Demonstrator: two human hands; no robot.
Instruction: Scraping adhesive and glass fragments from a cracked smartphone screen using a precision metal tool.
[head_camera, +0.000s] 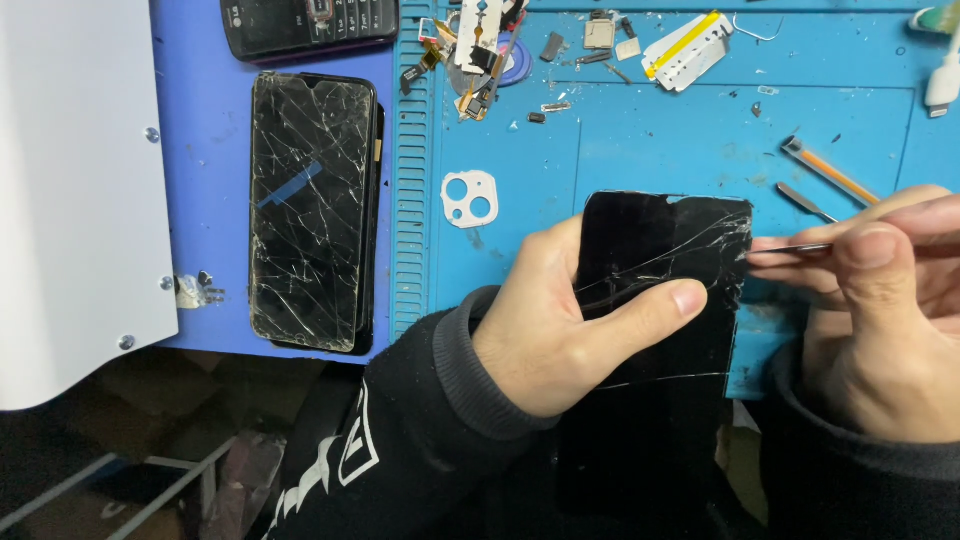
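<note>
Grip, left: the left hand (560, 325) was closed around the black phone (660, 300), with the thumb (650, 305) laid across its cracked glass and the fingers hidden behind it.
Grip, right: the right hand (880, 310) was pinched shut on a thin metal pry tool (790, 248), between the thumb and the forefinger.
Place of the phone: it was held over the front edge of the blue work mat (640, 150), upright and a little tilted, with its lower part past the mat's edge.
Tool tip: it touched the upper right edge of the phone, just where the glass was chipped and the cracks ran together.
Risk, glass: in my judgement, the tip could break off more small pieces if it is pushed too hard, because the glass there looked already weak.
Risk, thumb: the left thumb lay near the cracks, so a slip of the tool, or a sharp piece, could cut it.
Risk, drop: the phone hung partly beyond the mat, so a loose hold could let it fall.
Larger things about: a second phone with a shattered screen (312, 210) lay well apart on the left.
Smaller things about: a white camera frame (470, 199) lay near the phone's upper left, and an orange-handled tool (830, 172) lay near the right hand.
</note>
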